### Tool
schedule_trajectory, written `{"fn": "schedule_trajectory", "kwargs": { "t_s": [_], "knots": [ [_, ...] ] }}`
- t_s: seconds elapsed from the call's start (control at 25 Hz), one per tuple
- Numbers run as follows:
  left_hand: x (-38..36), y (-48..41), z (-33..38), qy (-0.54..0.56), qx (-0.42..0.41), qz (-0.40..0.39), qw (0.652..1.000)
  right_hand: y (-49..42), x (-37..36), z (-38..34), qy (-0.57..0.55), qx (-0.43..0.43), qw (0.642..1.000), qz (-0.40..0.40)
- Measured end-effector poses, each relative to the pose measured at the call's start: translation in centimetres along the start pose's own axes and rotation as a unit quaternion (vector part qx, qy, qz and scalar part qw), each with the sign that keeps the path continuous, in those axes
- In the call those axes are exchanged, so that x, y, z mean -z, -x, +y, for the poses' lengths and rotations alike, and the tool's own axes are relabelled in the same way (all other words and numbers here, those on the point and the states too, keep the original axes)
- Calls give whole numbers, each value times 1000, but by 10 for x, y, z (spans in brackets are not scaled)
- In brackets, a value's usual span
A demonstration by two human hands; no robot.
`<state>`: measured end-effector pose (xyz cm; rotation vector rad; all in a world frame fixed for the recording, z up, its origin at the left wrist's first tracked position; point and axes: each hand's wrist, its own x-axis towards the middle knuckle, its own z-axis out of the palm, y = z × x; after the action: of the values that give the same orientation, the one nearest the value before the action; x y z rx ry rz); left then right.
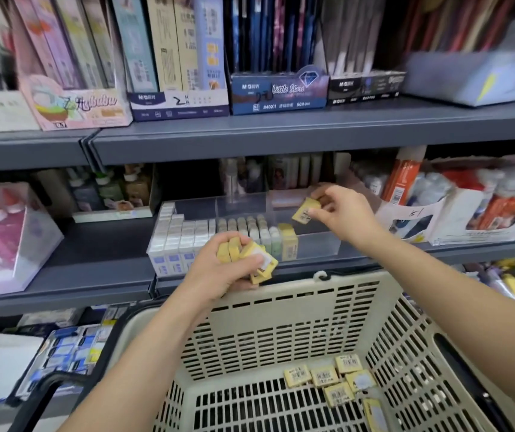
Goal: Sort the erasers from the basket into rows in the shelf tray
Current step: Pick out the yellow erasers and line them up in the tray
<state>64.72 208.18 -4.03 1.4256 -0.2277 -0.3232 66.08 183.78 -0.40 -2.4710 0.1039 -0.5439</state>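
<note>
Right of centre, above the clear shelf tray (318, 241), your right hand (345, 215) pinches one yellow eraser (305, 212), fingers pretty much closed on it. Your left hand (218, 275), mid-frame, is curled round a handful of erasers (245, 254) just over the rim of the basket (359, 280), and more loose erasers (328, 378) sit inside it, lower right.

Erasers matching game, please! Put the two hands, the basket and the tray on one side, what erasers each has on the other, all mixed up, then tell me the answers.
Column A
1. left hand
2. right hand
3. basket
4. shelf tray

Column B
a. rows of standing erasers
b. single yellow eraser, pinched
c. loose erasers lying on the bottom
d. bunch of yellow erasers, gripped

Pairs: 1-d, 2-b, 3-c, 4-a
</note>
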Motion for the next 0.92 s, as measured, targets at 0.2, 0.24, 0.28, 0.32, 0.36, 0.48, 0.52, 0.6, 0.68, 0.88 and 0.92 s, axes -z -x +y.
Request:
{"fn": "schedule_trajectory", "kwargs": {
  "t_s": [0.2,0.24,0.28,0.32,0.36,0.48,0.52,0.6,0.68,0.88,0.92],
  "knots": [
    [-9,-23,-7,-26,-18,38,999,-31,-30,1,75,60,994,-49],
    [-7,-26,-9,-22,-17,34,999,-34,-35,2,94,63,991,-69],
    [-6,-28,-10,-19,-14,28,999,-35,-40,2,107,62,988,-91],
    [-5,-30,-10,-19,-9,21,1000,-37,-44,3,111,52,986,-114],
    [-5,-32,-10,-20,-6,13,1000,-37,-46,3,105,34,985,-133],
    [-10,-38,-6,-27,1,-7,1000,-40,-48,3,112,8,975,-189],
    [-12,-40,-4,-27,7,-12,1000,-41,-45,2,127,9,970,-207],
    [-14,-42,-2,-26,17,-18,999,-39,-38,-3,151,15,963,-221],
    [-16,-42,-3,-25,22,-22,999,-30,-28,-8,139,43,977,-158],
    [-13,-41,-7,-1,-7,-12,1000,13,-16,-33,-130,75,960,-237],
    [-13,-41,-7,7,-12,-10,1000,18,-17,-34,-110,100,958,-246]
  ]
}}
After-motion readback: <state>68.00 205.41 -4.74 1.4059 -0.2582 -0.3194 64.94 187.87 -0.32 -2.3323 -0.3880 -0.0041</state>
